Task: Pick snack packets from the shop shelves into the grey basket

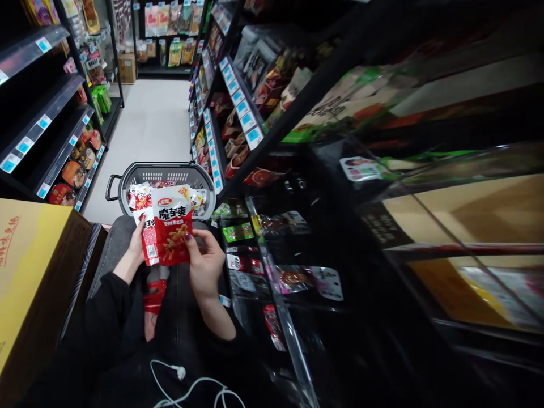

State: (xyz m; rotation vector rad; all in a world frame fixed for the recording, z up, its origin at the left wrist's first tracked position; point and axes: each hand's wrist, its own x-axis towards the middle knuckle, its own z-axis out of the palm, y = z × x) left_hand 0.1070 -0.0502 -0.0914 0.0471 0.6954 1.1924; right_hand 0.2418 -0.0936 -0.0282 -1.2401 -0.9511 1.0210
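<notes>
My left hand (136, 245) is closed on a red-and-white snack packet (149, 238) at its left edge. A larger red-and-white snack packet (173, 226) overlaps it, and my right hand (206, 260) pinches this one by its right edge between thumb and fingers. Both packets are held upright above my lap. Just beyond them a grey plastic shopping basket (170, 165) holds several similar packets. Another red packet (155, 294) with a clear part rests on my lap below my hands.
Black shelves with price tags (242, 107) and packaged snacks line the right; a divided rack holds small packets (238, 231). More shelving (29, 141) stands at left. A yellow carton (34, 255) is close on my left. White earphones (181, 372) hang at my front. Pale floor (155, 119) runs ahead.
</notes>
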